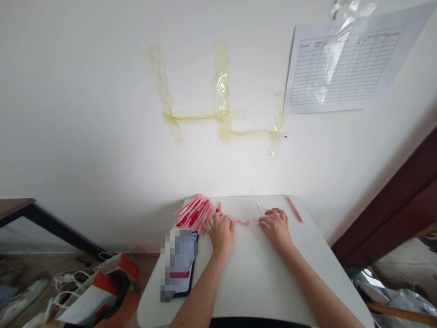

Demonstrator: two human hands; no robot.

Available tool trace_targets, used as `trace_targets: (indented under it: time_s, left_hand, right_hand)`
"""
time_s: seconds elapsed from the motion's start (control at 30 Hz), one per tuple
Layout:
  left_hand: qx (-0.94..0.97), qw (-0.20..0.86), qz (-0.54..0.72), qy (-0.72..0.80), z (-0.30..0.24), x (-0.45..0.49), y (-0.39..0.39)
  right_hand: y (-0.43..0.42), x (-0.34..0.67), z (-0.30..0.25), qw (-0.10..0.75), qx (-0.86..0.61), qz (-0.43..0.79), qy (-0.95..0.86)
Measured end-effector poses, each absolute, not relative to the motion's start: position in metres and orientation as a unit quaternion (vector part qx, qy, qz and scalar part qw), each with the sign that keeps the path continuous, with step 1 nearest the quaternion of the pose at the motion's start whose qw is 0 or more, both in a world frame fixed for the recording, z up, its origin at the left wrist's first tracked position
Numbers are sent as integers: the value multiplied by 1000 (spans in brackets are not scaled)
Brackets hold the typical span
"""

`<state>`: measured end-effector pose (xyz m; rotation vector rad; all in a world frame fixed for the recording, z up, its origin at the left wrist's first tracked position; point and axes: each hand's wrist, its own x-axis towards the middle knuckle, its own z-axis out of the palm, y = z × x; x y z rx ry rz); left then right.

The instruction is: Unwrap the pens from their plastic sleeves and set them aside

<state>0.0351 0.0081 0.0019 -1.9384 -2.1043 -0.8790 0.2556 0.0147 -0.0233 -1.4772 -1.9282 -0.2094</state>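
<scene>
1. Pinches a pink pen piece [241, 222] in the left hand [220, 229], with the grip closed on one end and the free end pointing toward the right hand [277, 227].
2. Holds a thin pink rod [256, 221] in the right hand, with that grip closed too; faces the pen piece across a gap, roughly in line.
3. Shows a slim white stick [260, 209] just beyond the right hand; cannot tell whether touching.
4. Has a lone pink pen [295, 210] lying farther right on the white counter [262, 278].
5. Has a pile of pink and red pens [195, 213] just left of the left hand, near the wall [102, 114].
6. Includes a phone [184, 284], partly pixelated, nearer the body than the pile.
</scene>
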Motion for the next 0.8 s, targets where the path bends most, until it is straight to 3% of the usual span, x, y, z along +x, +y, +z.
trace_targets:
  time_s: [0.8]
  left_hand:
    - [-653, 79, -306, -688, -1, 39, 7]
  right_hand:
    - [15, 255, -24, 341, -571, -67, -744]
